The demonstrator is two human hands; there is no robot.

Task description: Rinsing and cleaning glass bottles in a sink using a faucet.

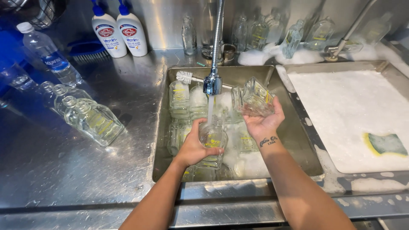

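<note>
Our left hand [194, 149] clasps a wet, slippery, fragile glass bottle [211, 142] by its body under the tap [212, 83], our right hand [262, 121] cupping another bottle [253, 99].

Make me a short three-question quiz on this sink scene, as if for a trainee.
1. True or false: the left hand holds a glass bottle under running water from the tap.
2. What lies on the foam in the tray at the right? A) a sponge B) a fork C) a towel
3. Fill in: the right hand holds a second ___ bottle, tipped on its side.

Key: 1 true; 2 A; 3 glass.
</note>
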